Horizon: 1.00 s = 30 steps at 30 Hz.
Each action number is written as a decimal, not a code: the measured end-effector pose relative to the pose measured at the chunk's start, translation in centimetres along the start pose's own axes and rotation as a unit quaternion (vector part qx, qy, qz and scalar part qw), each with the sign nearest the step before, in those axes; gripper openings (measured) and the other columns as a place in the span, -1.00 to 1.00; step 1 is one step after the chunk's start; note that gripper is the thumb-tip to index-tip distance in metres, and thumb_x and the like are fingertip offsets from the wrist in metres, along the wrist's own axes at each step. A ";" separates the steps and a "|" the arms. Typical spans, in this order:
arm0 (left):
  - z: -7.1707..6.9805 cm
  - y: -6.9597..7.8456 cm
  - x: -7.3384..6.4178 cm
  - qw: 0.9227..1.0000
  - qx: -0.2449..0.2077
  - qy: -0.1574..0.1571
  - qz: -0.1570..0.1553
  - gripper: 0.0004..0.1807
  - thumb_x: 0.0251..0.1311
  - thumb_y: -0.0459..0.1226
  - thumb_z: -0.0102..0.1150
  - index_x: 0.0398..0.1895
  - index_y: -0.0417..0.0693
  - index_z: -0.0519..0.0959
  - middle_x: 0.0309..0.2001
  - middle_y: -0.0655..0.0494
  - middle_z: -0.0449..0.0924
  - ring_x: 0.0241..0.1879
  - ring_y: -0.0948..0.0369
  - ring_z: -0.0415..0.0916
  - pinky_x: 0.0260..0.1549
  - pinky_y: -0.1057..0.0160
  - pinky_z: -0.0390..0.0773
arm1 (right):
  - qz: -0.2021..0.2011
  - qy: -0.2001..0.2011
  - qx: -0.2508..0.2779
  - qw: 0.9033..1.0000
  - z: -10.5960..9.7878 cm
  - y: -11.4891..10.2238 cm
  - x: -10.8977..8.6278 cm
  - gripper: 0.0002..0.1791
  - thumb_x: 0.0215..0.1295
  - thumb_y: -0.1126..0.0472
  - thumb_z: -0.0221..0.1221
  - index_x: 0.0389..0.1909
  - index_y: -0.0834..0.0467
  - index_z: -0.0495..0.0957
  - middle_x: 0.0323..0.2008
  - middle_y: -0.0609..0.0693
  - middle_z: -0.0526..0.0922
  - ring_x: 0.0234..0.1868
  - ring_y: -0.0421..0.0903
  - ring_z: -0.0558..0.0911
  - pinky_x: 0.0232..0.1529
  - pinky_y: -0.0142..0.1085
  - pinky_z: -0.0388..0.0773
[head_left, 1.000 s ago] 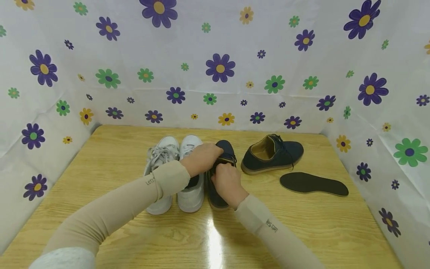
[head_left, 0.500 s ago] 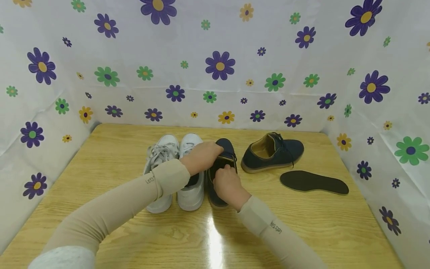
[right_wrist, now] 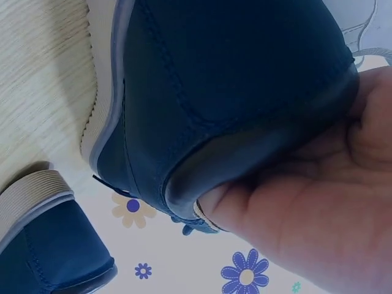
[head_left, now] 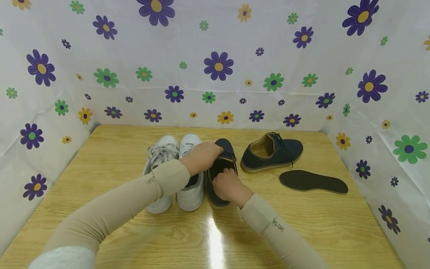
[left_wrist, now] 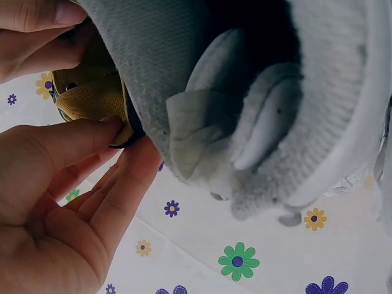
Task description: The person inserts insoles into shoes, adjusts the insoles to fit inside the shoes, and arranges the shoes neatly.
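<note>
A navy lace-up shoe [head_left: 219, 203] stands with its toe away from me and its inside looks dark in the head view. My left hand [head_left: 203, 157] reaches over the white sneakers to it. In the left wrist view, that hand's thumb and fingers pinch the shoe's edge by its tan lining [left_wrist: 92, 98]. My right hand [head_left: 230, 186] reaches into the shoe opening from the heel end, its fingertips hidden inside. In the right wrist view, its thumb [right_wrist: 220, 205] goes in over the padded collar [right_wrist: 220, 156]; I cannot tell whether the fingers hold anything.
Left of the navy shoe stand two white sneakers, one with loose laces [head_left: 161, 153], the other close beside the navy shoe [head_left: 189, 200]. A second navy shoe [head_left: 268, 153] sits at the right, toe pointing right. A dark insole [head_left: 312, 181] lies in front of it on the wooden table [head_left: 302, 220].
My right hand has drawn back a little toward the heel of the navy shoe, showing more of the dark inside. My left hand keeps its place at the shoe's edge.
</note>
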<state>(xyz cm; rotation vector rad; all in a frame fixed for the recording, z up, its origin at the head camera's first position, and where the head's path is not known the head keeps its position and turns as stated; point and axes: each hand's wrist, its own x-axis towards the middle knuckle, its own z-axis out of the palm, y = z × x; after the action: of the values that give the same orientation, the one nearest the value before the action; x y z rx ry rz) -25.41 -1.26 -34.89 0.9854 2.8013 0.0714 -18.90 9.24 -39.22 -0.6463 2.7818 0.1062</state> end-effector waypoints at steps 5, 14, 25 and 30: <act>0.1 0.0 0.0 1.000 -0.005 0.003 0.003 -0.75 0.33 -0.49 0.00 -0.01 -0.16 0.58 -0.06 -0.09 0.62 -0.03 0.01 0.57 -0.06 0.08 0.55 | -0.012 0.026 0.019 0.999 0.1 0.3 -0.3 -0.66 0.51 0.20 -0.12 -0.30 0.21 0.61 -0.33 0.09 0.62 -0.18 0.05 0.45 -0.07 -0.13 0.35; 0.4 -0.8 0.2 1.000 -0.022 0.022 0.006 -0.90 0.34 -0.40 0.04 -0.31 -0.15 0.56 -0.28 -0.05 0.61 -0.24 0.05 0.57 -0.28 0.14 0.54 | -0.104 0.255 0.242 0.931 -0.5 3.9 -2.5 -0.87 0.37 0.32 0.11 -0.29 0.31 0.59 -0.36 0.08 0.44 -0.43 -0.08 0.43 -0.36 -0.26 0.44; -1.3 0.7 -2.0 0.999 -0.028 0.033 -0.001 -0.79 0.32 -0.33 0.13 -0.04 -0.24 0.53 -0.16 -0.09 0.52 -0.24 0.09 0.57 -0.33 0.23 0.56 | 0.048 0.336 0.220 0.914 -0.8 10.3 -2.6 -0.79 0.35 0.32 0.15 -0.10 0.39 0.54 -0.18 0.23 0.49 -0.17 0.14 0.48 -0.14 -0.07 0.50; -1.3 3.4 -3.8 0.997 -0.051 0.060 0.022 -0.74 0.30 -0.28 0.17 -0.02 -0.24 0.56 -0.16 -0.07 0.55 -0.25 0.09 0.57 -0.34 0.21 0.57 | 0.137 0.267 0.164 0.940 0.0 10.9 -1.9 -0.54 0.33 0.16 0.20 0.03 0.49 0.45 -0.01 0.38 0.41 0.00 0.28 0.42 0.01 0.04 0.45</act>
<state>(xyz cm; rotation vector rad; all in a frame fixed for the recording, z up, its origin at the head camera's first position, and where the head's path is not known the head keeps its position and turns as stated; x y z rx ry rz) -20.60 -0.98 -32.74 1.0519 2.8502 0.2867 -22.13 19.83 -38.61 -0.2159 3.2738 -0.5478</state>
